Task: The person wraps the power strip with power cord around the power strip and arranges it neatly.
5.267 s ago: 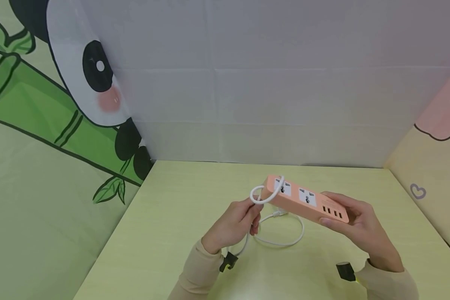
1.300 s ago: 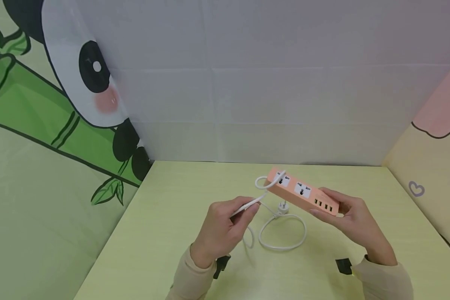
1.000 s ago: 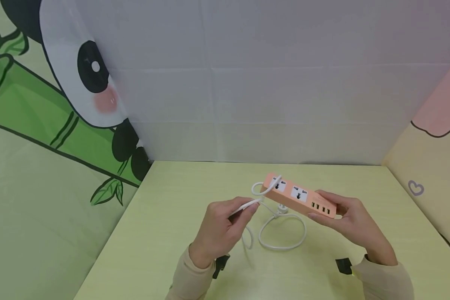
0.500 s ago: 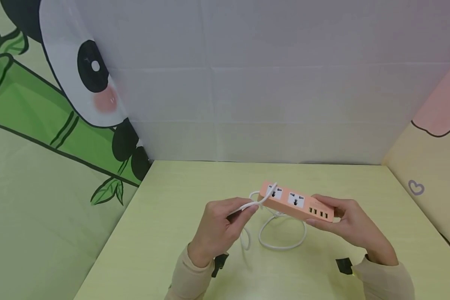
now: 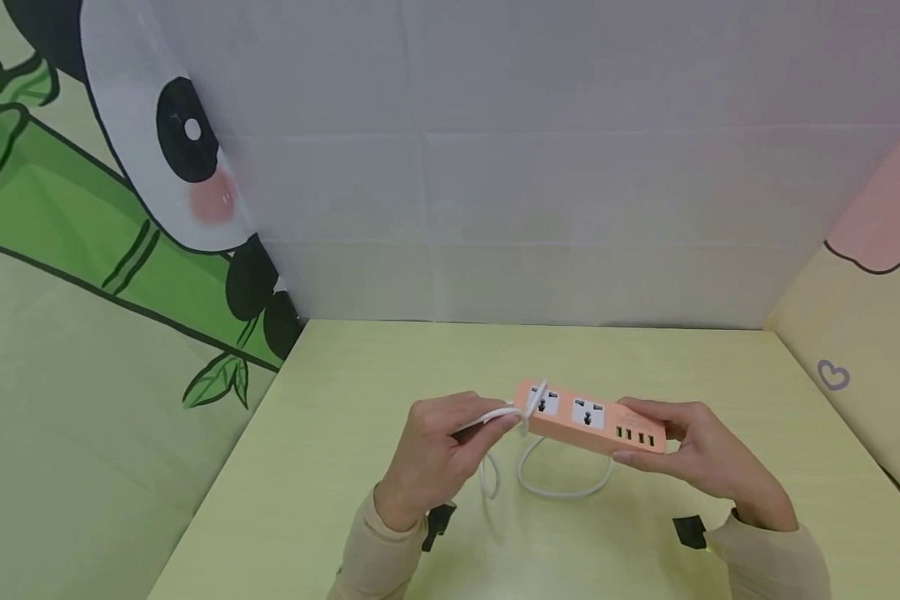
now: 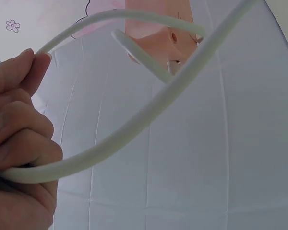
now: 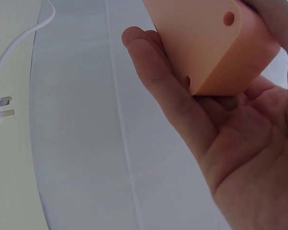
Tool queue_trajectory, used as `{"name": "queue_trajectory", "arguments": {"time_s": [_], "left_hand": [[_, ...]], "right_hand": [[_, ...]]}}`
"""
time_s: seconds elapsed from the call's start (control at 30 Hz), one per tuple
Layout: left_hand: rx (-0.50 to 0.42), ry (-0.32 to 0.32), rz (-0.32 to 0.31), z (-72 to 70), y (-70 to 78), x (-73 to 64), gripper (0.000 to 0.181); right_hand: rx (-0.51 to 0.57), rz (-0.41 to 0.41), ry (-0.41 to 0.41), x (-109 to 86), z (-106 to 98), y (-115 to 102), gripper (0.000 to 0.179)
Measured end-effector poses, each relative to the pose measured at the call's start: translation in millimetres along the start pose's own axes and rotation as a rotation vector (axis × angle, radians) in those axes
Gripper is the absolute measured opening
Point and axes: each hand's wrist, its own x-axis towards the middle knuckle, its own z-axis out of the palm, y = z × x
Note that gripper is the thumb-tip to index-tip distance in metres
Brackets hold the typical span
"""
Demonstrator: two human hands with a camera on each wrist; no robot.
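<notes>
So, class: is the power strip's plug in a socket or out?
Out: the plug lies bare-pronged on the table.

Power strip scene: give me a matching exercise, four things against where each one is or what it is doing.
Things:
1. left hand
2. right hand
3. plug
4. power strip

States:
A. grips the USB end of the strip
B. held off the table, sockets facing up
C. pinches the white cord
D. lies on the table

Pairs: 1-C, 2-A, 3-D, 4-B
</notes>
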Motion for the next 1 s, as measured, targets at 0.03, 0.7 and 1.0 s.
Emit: {"name": "queue_trajectory", "arguments": {"time_s": [0.03, 0.7, 1.0], "left_hand": [[-0.002, -0.001, 0.003, -0.1, -0.3, 0.2, 0.005], [0.013, 0.038, -0.014, 0.7, -5.4, 1.6, 0.009], [0.014, 0.042, -0.033, 0.9, -5.3, 0.7, 0.012]], "right_hand": [[0.008, -0.003, -0.01, 0.0, 0.0, -0.4, 0.053], [0.07, -0.113, -0.155, -2.0, -2.4, -1.5, 0.053], [0.054, -0.107, -0.142, -3.2, -2.4, -2.8, 0.054]]}}
